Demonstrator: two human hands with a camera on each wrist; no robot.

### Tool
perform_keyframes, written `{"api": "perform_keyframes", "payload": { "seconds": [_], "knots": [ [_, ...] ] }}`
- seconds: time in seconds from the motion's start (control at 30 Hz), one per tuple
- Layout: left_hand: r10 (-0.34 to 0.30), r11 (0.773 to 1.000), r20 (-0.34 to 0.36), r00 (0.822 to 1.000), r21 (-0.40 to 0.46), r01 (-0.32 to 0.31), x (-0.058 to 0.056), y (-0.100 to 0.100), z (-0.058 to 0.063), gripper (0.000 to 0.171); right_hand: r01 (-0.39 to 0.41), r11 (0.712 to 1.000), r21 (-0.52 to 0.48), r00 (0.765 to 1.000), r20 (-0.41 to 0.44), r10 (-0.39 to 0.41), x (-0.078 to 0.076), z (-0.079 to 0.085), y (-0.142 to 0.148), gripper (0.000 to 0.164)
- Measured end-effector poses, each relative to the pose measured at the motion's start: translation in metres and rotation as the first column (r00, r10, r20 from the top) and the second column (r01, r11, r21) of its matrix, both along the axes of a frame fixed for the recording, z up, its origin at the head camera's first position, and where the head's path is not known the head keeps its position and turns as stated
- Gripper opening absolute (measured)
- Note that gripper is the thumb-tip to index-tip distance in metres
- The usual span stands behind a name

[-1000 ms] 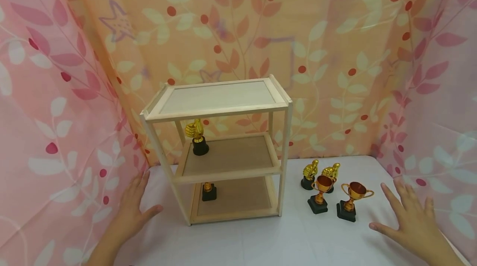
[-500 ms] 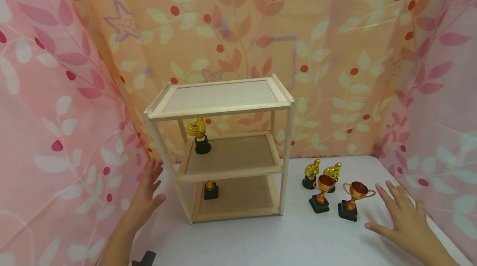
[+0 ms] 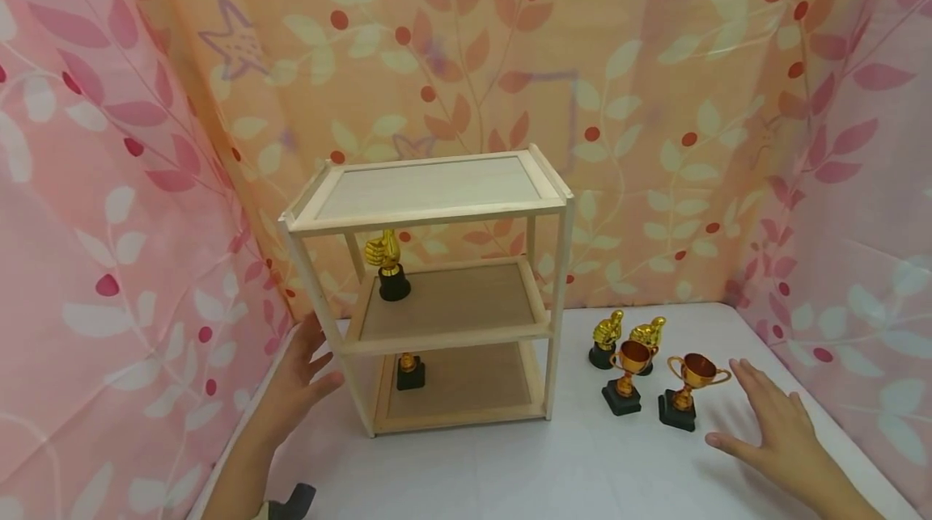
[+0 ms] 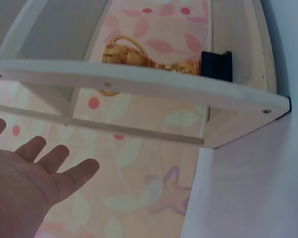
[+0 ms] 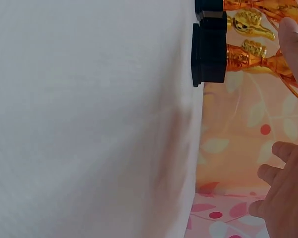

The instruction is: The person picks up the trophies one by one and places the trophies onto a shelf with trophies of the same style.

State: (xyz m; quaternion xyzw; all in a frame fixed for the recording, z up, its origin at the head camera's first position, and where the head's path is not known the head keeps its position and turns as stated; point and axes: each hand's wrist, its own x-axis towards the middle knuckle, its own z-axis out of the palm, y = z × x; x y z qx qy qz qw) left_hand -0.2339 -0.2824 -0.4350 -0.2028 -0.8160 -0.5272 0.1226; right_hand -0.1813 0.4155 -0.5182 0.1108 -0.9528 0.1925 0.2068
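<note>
My left hand [image 3: 294, 386] hovers just left of the cream three-tier shelf [image 3: 466, 302], fingers spread and holding nothing, thumb close by the front left post. A gold thumbs-up trophy [image 3: 394, 281] stands at the left of the middle tier. Below it is a gold cup trophy [image 3: 411, 374], its upper part hidden in the head view; the left wrist view shows its handled cup [image 4: 126, 54]. Over the table at right, my right hand [image 3: 779, 431] is spread beside a copper-gold cup trophy [image 3: 697, 372] on a black base. Another cup trophy [image 3: 632, 357] stands left of that one.
Two gold thumbs-up trophies [image 3: 607, 334] stand behind the cups, the right one partly covered. White cloth [image 3: 510, 475] covers the table. Patterned curtains [image 3: 655, 99] enclose the back and both sides. A dark strap piece [image 3: 294, 500] shows at my left wrist.
My left hand has moved right and slightly forward, toward the shelf's left post. My right hand has shifted a little left, closer to the right cup. Shelf and trophies keep their places.
</note>
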Motion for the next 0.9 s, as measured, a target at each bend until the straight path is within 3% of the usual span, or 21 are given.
{"api": "perform_keyframes", "payload": {
  "seconds": [0.27,0.53,0.9],
  "knots": [
    [-0.009,0.999,0.028,1.000,0.044,0.008,-0.005,0.006,-0.006,0.097,0.017,0.995,-0.102,0.991,0.134,-0.004,-0.001,0.003,0.001,0.124],
    [-0.078,0.989,0.070,0.994,0.134,0.068,-0.008,0.001,-0.018,0.072,0.034,0.984,-0.177,0.963,0.270,0.015,-0.005,0.008,0.001,0.121],
    [-0.045,0.990,0.177,0.983,0.139,0.020,-0.009,-0.003,-0.024,0.045,0.025,0.965,-0.260,0.948,0.313,0.059,-0.006,-0.002,-0.003,0.114]
  ]
}}
